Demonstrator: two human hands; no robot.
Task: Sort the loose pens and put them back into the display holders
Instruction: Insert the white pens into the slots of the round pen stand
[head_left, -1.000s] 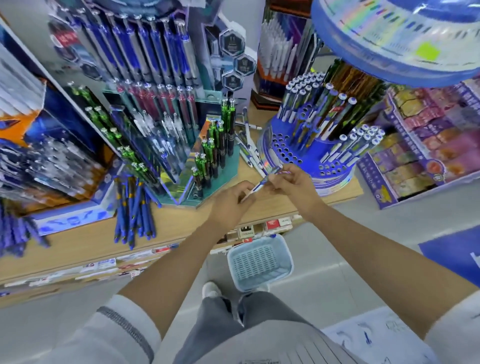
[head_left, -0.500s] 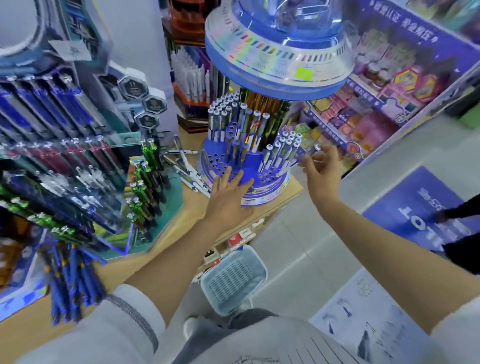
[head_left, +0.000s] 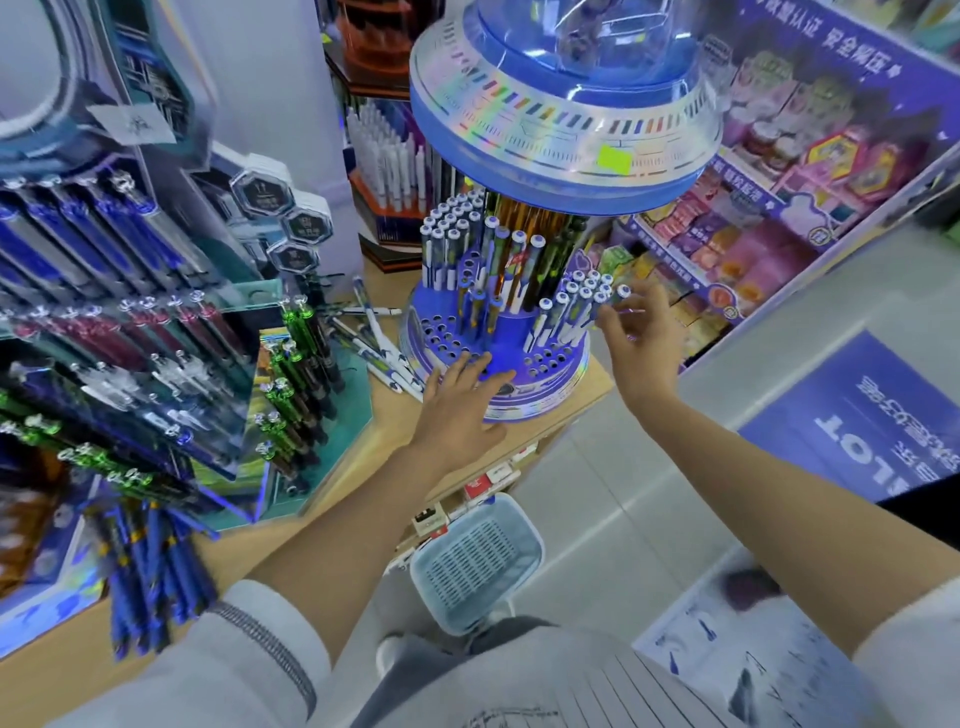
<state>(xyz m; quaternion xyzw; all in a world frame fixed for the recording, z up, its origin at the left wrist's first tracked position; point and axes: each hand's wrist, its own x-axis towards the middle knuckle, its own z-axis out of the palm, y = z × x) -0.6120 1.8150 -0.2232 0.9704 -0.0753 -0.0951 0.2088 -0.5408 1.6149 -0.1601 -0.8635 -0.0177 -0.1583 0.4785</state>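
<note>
A round blue display holder (head_left: 553, 364) with many holes stands on the wooden shelf. White-capped pens stand in clusters in it. My left hand (head_left: 457, 402) lies flat, fingers straight, on the holder's front base. My right hand (head_left: 641, 345) is at the holder's right side. Its thumb and fingertips pinch a white-capped pen (head_left: 622, 292) at the edge of the right cluster. Several loose white-and-blue pens (head_left: 387, 356) lie on the shelf just left of the holder. A pile of loose blue pens (head_left: 148, 564) lies at the lower left.
The holder's wide blue canopy (head_left: 561, 130) overhangs the pens. Left of it stands a tiered teal display (head_left: 291, 395) with green, red and blue pens. A light blue basket (head_left: 478, 564) sits on the floor below the shelf edge. Boxed goods (head_left: 753, 228) fill the rack to the right.
A second ago both hands held one pen in front of the holder. My left hand has let go and pressed onto the base, while my right hand has carried the pen to the right cluster.
</note>
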